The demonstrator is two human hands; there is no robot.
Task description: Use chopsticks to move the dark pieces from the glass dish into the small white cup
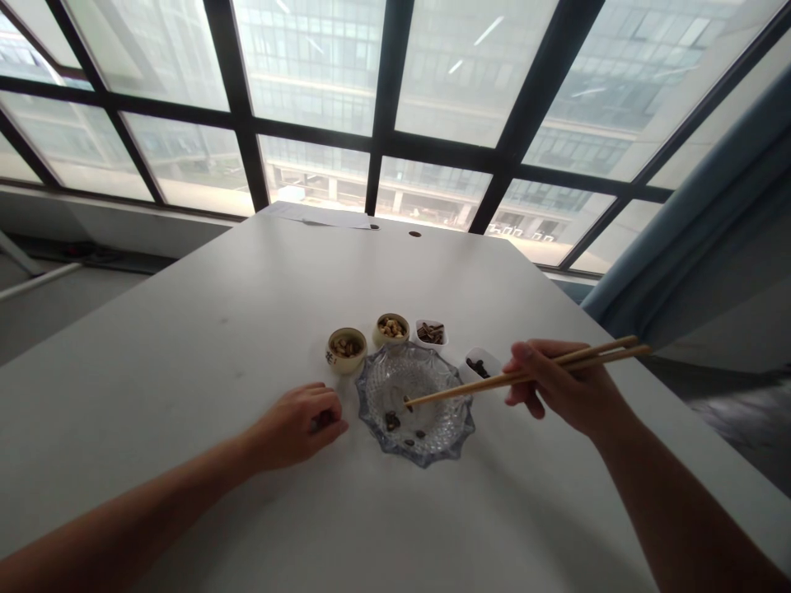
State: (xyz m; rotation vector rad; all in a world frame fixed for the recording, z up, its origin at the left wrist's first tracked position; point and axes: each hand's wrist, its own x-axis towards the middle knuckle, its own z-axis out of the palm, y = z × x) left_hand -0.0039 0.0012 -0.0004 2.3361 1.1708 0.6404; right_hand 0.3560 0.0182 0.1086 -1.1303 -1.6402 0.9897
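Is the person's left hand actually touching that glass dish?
Apart. The head view shows it: a strip of the white table is visible between the left hand and the scalloped rim of the glass dish.

My left forearm (pixel 161 506) reaches in bare from the lower left, ending in my left hand (pixel 302 424), back turned up. Its fingers (pixel 325 401) curl loosely inward, and the thumb (pixel 330 434) points right. My right forearm (pixel 673 494), also bare, rises from the lower right. My right hand (pixel 556 383) sits slightly higher, fingers bent in a pinching grip and pointing left. My 2 hands are well apart.
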